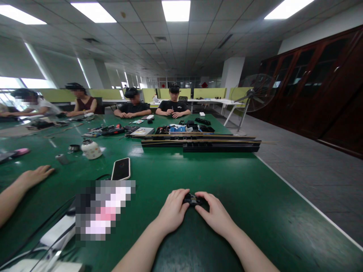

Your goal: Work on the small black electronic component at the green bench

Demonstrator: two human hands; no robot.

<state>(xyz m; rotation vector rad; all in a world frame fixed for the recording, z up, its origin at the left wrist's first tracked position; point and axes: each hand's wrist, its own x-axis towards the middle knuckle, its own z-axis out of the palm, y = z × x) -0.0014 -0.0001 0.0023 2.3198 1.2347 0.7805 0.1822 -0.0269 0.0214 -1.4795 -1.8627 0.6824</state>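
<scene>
A small black device with a metallic-looking middle (193, 199) lies low over the green table between my two hands. My left hand (173, 209) is closed on its left end, thumb in front and fingers behind. At its right end my right hand (214, 211) curls thumb and forefinger around the edge, the two tips close together. The kind of device is too small to make out, and both ends are partly covered by my fingers.
On the left rest another person's hand (35, 176), a phone (121, 169), a white jar (91, 149) and a white power strip with cables (58, 230). Long black rails (221, 148) with thin rods lie across the table ahead. Several people sit beyond; a large fan (251, 94) stands at right.
</scene>
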